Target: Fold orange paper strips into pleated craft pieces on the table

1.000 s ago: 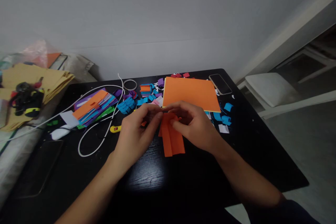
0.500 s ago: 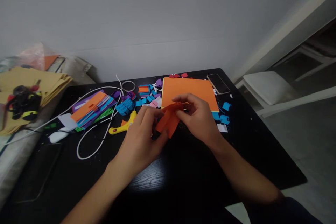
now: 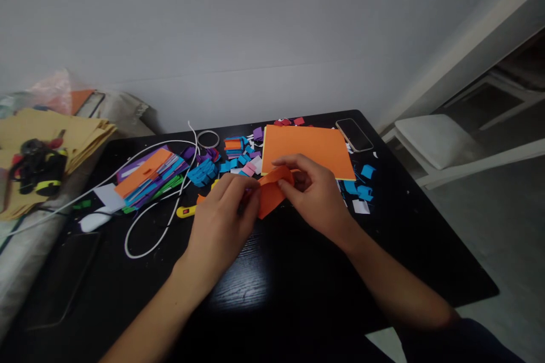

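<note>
Orange folded paper (image 3: pixel 271 204) is up over the black worktop (image 3: pixel 306 283), left hand (image 3: pixel 223 210) and right hand (image 3: pixel 313 197) both with their grip pinched on it, one each side. Yellow tool (image 3: pixel 186 212) pokes out behind the left hand, then a big orange sheet (image 3: pixel 310 147) farther back with a phone (image 3: pixel 355 135) beside it

left hand (image 3: pixel 223 212), right hand (image 3: pixel 321 195): both gripping bent orange paper (image 3: pixel 270 202) | over black bench (image 3: pixel 306 283) | orange sheet (image 3: pixel 314 144) beyond | phone (image 3: pixel 355 135) beside sheet | yellow handle (image 3: pixel 186 211) near left hand
</note>
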A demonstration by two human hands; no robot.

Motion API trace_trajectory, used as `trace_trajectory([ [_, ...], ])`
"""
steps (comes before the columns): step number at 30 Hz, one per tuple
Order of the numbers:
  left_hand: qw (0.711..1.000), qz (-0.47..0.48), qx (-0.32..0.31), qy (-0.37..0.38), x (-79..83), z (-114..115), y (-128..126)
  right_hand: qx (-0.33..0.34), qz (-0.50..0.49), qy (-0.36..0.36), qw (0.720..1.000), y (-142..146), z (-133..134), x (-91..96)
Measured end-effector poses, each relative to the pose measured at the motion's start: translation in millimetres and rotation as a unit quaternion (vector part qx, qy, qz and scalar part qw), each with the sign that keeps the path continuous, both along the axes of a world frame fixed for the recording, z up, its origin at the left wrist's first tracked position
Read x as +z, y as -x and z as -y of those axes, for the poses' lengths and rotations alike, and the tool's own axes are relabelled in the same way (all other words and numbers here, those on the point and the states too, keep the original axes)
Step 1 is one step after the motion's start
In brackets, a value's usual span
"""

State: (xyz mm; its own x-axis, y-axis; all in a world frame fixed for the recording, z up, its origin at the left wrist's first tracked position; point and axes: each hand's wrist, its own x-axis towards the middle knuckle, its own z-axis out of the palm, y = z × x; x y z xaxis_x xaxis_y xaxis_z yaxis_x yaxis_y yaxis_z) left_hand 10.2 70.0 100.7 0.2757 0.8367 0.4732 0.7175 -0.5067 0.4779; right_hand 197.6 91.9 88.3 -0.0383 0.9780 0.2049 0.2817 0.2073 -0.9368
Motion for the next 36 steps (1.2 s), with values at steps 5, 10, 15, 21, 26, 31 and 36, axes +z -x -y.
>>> trace_trajectory([
  [5, 0.999, 0.010, 0.031, -0.017, -1.1, 1.2, 0.4, 0.002, 0.014, -0.004, 1.000, -0.8, 0.3, 2.1],
  [10, 0.999, 0.028, 0.040, -0.007, -0.3, 3.2, -1.3, -0.002, 0.086, -0.064, 0.994, -2.1, 2.4, 3.0],
  [15, 0.997, 0.077, 0.014, 0.026, 6.5, 6.5, -2.4, 0.010, 0.149, -0.106, 0.983, -3.6, 6.5, 5.7],
  [21, 0.992, 0.106, -0.023, 0.070, 10.8, 8.7, -1.9, 0.030, 0.130, -0.112, 0.985, -4.4, 10.4, 11.5],
  [26, 0.991, 0.117, -0.004, 0.066, 5.7, 7.2, -0.5, 0.030, 0.162, -0.148, 0.975, -4.0, 10.2, 11.2],
  [31, 0.994, 0.103, -0.004, 0.047, 5.1, 6.3, -0.3, 0.009, 0.175, -0.218, 0.960, -3.5, 10.4, 6.4],
  [36, 0.991, 0.107, -0.038, 0.069, 11.4, 7.3, 2.6, 0.010, 0.202, -0.245, 0.948, -3.3, 13.2, 7.8],
])
